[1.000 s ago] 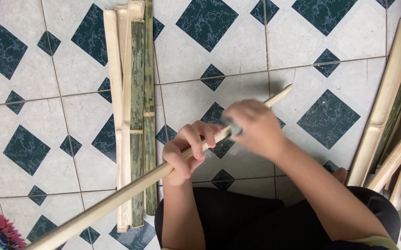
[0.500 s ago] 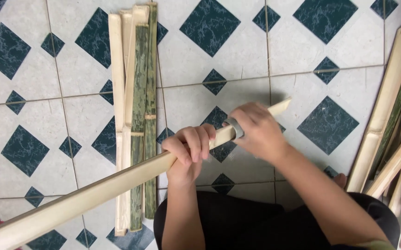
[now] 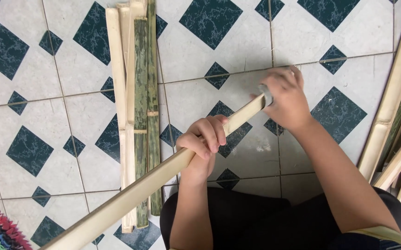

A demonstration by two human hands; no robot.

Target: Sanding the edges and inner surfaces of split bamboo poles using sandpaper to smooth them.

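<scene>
Bamboo strip (image 3: pixel 159 178) runs diagonally over the tiled floor (image 3: pixel 237 46), crossing the lower end of a bundle of split bamboo (image 3: pixel 138 115). Left hand (image 3: pixel 203 141) is clenched around the strip's middle. Right hand (image 3: pixel 286 97) grasps a metal blade (image 3: pixel 266 94) at the strip's upper end. More bamboo pieces (image 3: pixel 397 111) lie right of the strip.

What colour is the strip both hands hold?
Pale tan bamboo strip, seen in the head view.

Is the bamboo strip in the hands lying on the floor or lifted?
Lifted: left hand grips the bamboo strip mid-length, slanting above the tiles.
</scene>
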